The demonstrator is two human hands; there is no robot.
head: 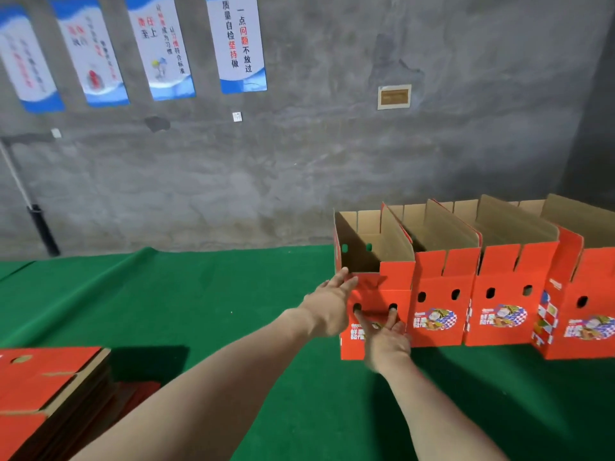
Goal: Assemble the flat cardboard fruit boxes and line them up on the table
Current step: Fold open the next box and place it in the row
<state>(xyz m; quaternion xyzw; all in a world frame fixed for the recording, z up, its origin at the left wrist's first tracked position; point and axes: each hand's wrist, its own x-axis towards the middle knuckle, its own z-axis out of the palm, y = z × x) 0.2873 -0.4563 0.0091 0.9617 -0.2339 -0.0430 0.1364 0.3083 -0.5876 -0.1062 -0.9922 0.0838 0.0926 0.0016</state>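
Observation:
Several assembled red fruit boxes stand upright in a row on the green table (233, 294), their top flaps open. The leftmost box (396, 287) is at the row's left end, touching the second box (439, 294). My left hand (332, 301) lies with straight fingers against the leftmost box's near left corner, fingertips at its rim. My right hand (386, 337) presses flat on that box's front face, fingers spread below the two round holes. A stack of flat red boxes (43, 390) lies at the table's near left.
A grey concrete wall with several posters (238, 44) runs behind the table. A dark pipe (43, 227) leans at the far left. Bare green cloth stretches left of the box row and in front of it.

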